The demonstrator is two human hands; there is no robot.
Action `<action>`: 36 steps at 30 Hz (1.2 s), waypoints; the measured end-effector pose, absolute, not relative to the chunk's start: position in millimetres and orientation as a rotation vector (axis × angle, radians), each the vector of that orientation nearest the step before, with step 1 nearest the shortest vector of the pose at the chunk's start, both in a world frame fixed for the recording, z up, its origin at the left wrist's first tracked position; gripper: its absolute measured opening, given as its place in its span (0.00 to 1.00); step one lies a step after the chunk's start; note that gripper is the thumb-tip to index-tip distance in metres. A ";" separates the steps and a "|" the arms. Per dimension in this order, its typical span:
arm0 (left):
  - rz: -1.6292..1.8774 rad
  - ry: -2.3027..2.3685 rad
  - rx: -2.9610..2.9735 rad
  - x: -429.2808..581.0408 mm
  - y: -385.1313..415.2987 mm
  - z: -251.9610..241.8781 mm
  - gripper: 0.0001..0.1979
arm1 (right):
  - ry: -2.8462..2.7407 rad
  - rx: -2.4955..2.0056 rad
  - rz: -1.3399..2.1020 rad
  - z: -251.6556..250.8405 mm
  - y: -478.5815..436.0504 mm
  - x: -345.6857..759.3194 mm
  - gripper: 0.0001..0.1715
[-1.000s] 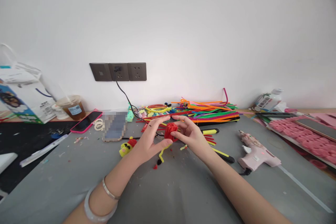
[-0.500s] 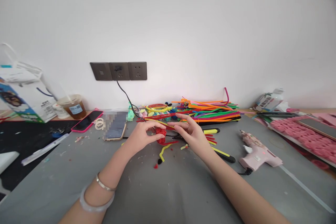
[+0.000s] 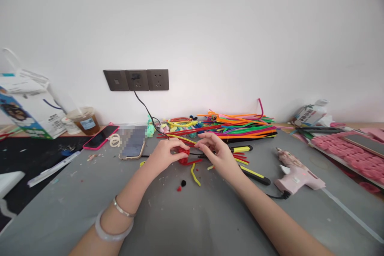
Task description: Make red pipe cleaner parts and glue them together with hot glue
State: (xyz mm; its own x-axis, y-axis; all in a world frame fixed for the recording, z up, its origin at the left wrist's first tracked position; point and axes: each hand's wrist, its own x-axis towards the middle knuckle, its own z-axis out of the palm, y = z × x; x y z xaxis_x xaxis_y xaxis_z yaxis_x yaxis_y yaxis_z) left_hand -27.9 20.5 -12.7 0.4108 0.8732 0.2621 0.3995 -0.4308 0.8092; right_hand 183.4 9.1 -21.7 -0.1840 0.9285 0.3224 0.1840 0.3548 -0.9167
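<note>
My left hand (image 3: 166, 153) is closed on a red fuzzy coil (image 3: 183, 156), which looks like wound pipe cleaner and is partly covered by the fingers. Just to the right is my right hand (image 3: 216, 150), its thumb and forefinger nearly together; what lies between them is too small to make out. Below the coil, a short yellow pipe cleaner (image 3: 195, 175) lies on the grey mat, near a black pompom (image 3: 183, 183) and a red scrap (image 3: 179, 189). Yellow-and-black pliers (image 3: 255, 175) rest partly behind my right hand.
Bundles of coloured pipe cleaners (image 3: 240, 124) lie along the wall. To the right are a pink glue gun (image 3: 295, 174) and a pink quilted pad (image 3: 345, 154). On the left stand a phone (image 3: 132, 144), a pink-cased phone (image 3: 100, 138), a drink cup (image 3: 87, 122) and a carton (image 3: 33, 106).
The short yellow pipe cleaner has shifted right and turned, now apart from the black pompom. The red coil has tipped a little in my left hand. My right fingers have drawn closer together.
</note>
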 end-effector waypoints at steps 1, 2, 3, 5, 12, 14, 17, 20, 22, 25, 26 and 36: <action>0.924 1.076 1.990 -27.7 20.7 -13.1 0.08 | -1.635 -1.020 0.924 -22.7 9.0 182.6 0.16; 0.931 1.074 1.975 -27.5 20.7 -13.3 0.08 | -1.648 -1.024 0.915 -23.5 9.0 181.9 0.16; 0.936 1.073 1.961 -27.2 20.7 -13.3 0.08 | -1.663 -1.032 0.906 -24.2 9.1 181.3 0.16; 0.939 1.074 1.939 -26.7 20.5 -12.9 0.07 | -1.681 -1.048 0.879 -24.7 9.2 180.8 0.15; 0.924 1.068 1.914 -26.5 20.4 -12.5 0.06 | -1.676 -1.044 0.834 -20.7 7.8 181.8 0.17; 0.918 1.072 1.898 -26.6 20.1 -12.6 0.06 | -1.704 -1.040 0.821 -19.0 6.9 181.8 0.19; 0.917 1.083 1.851 -26.6 19.2 -11.7 0.07 | -1.735 -1.055 0.815 -17.4 6.3 182.2 0.23; 0.922 1.086 1.784 -26.1 18.2 -9.6 0.07 | -1.680 -1.033 0.881 -17.1 6.9 183.2 0.24; 0.917 1.085 1.750 -25.8 17.9 -8.3 0.07 | -1.646 -1.021 0.913 -17.1 7.3 183.8 0.25; 0.907 1.083 1.719 -25.7 18.3 -7.9 0.08 | -1.650 -1.045 0.921 -16.4 7.1 184.0 0.24; 0.905 1.083 1.713 -25.7 18.5 -8.2 0.09 | -1.660 -1.058 0.918 -16.2 6.8 183.7 0.24; 0.901 1.101 1.750 -24.7 16.5 -6.2 0.07 | -1.749 -1.117 0.811 -16.2 3.1 178.9 0.21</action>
State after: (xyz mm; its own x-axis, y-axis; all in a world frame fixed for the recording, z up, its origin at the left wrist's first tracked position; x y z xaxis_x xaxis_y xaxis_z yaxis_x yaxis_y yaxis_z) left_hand -24.7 16.5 -6.2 0.3505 0.9278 0.1275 0.3087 -0.2430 0.9196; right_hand 178.9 3.1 -16.2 -0.2065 0.9220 0.3275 0.3457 0.3818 -0.8571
